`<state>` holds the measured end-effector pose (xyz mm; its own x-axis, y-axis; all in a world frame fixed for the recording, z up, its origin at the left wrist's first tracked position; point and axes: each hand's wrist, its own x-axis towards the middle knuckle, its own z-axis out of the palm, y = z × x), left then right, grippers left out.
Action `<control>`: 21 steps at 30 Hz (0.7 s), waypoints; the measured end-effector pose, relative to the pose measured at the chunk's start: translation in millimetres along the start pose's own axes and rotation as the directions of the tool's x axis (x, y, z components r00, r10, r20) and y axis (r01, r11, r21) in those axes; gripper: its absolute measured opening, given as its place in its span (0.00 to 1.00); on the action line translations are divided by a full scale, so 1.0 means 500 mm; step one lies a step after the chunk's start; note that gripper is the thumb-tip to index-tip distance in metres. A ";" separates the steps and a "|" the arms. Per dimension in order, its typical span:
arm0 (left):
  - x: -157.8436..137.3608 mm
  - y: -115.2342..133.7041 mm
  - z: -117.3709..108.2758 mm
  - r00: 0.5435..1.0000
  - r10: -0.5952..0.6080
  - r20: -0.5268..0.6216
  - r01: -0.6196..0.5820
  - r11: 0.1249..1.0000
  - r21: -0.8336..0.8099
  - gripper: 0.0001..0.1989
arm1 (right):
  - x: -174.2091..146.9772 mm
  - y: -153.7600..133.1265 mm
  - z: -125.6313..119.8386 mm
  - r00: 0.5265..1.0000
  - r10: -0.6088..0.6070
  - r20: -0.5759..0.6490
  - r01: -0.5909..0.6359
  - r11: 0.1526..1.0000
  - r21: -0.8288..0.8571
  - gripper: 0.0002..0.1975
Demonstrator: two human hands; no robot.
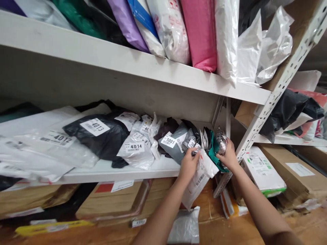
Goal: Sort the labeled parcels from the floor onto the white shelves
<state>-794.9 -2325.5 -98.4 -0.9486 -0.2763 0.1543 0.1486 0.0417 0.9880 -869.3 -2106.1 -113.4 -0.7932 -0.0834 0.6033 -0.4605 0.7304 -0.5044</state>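
My left hand (189,164) is closed at the front edge of the middle shelf, its thumb and fingers pinching a small parcel bag with a numbered label. A white parcel bag (201,173) with a barcode hangs down just beside those fingers. My right hand (230,156) curls round a shiny clear plastic package (221,141) at the shelf's right end; its fingertips are partly hidden. Between the hands stands a green parcel bag (212,153), close to my right thumb. A grey parcel bag (173,139) labelled 5001 leans left of my left hand.
More labelled bags line the middle shelf (122,173), including a white bag (139,146) marked 4014 and a black bag (99,136) marked 4013. Above is a packed upper shelf (127,61). A perforated white post (258,119) stands right; cardboard boxes (112,200) sit below.
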 end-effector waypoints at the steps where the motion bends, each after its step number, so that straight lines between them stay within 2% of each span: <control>1: -0.002 -0.001 -0.012 0.998 -0.034 -0.060 0.025 0.990 -0.136 0.16 | -0.008 0.002 -0.002 1.000 -0.029 0.006 0.029 1.000 0.002 0.51; 4: -0.015 0.003 -0.033 0.969 -0.176 -0.176 0.084 0.897 -0.434 0.21 | -0.020 0.002 -0.025 0.996 -0.054 0.067 0.053 0.998 0.013 0.51; 7: -0.036 0.004 -0.034 0.947 -0.251 -0.202 0.122 0.859 -0.496 0.24 | -0.029 -0.033 -0.066 0.999 -0.028 0.040 0.028 1.000 -0.003 0.49; 8: -0.044 0.003 -0.032 0.939 -0.278 -0.202 0.140 0.846 -0.514 0.23 | -0.037 -0.055 -0.079 0.998 -0.057 -0.011 0.057 0.998 -0.002 0.45; 10: -0.063 -0.005 -0.029 0.917 -0.343 -0.201 0.185 0.816 -0.547 0.20 | -0.067 -0.107 -0.093 0.977 -0.188 -0.104 0.194 0.980 0.052 0.33; 11: -0.073 -0.012 -0.029 0.902 -0.378 -0.210 0.211 0.809 -0.549 0.18 | -0.091 -0.132 -0.090 0.960 -0.257 -0.108 0.269 0.956 0.116 0.28; 12: -0.082 -0.020 -0.029 0.885 -0.405 -0.230 0.241 0.821 -0.518 0.15 | -0.120 -0.155 -0.080 0.952 -0.299 -0.063 0.306 0.931 0.198 0.26; 13: -0.091 -0.032 -0.029 0.868 -0.424 -0.259 0.278 0.847 -0.453 0.13 | -0.153 -0.172 -0.062 0.951 -0.306 0.031 0.285 0.915 0.284 0.27; 14: -0.099 -0.047 -0.029 0.853 -0.435 -0.288 0.321 0.873 -0.368 0.10 | -0.191 -0.181 -0.036 0.946 -0.279 0.166 0.206 0.911 0.356 0.31; 15: -0.109 -0.066 -0.029 0.840 -0.444 -0.311 0.369 0.889 -0.272 0.09 | -0.233 -0.181 -0.007 0.917 -0.224 0.332 0.078 0.913 0.400 0.33; 16: -0.121 -0.090 -0.027 0.829 -0.458 -0.320 0.423 0.889 -0.176 0.11 | -0.279 -0.171 0.025 0.852 -0.153 0.500 -0.079 0.908 0.412 0.33; 17: -0.137 -0.118 -0.024 0.819 -0.477 -0.319 0.476 0.875 -0.087 0.13 | -0.327 -0.152 0.056 0.751 -0.087 0.654 -0.243 0.885 0.397 0.30; 18: -0.160 -0.150 -0.020 0.806 -0.504 -0.310 0.528 0.849 -0.008 0.14 | -0.376 -0.125 0.082 0.625 -0.032 0.780 -0.400 0.845 0.355 0.24; 20: -0.232 -0.221 -0.010 0.774 -0.569 -0.277 0.622 0.766 0.165 0.12 | -0.471 -0.054 0.115 0.378 0.090 0.921 -0.636 0.748 0.188 0.17; 21: -0.281 -0.256 -0.005 0.757 -0.603 -0.253 0.654 0.709 0.266 0.13 | -0.514 -0.014 0.120 0.284 0.173 0.943 -0.694 0.715 0.078 0.16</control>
<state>-680.0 -2294.4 -246.7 -0.7367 -0.4770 -0.4793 -0.5891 0.1046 0.8013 -686.0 -2130.4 -301.8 -0.6813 -0.5362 -0.4983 0.1903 0.5277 -0.8279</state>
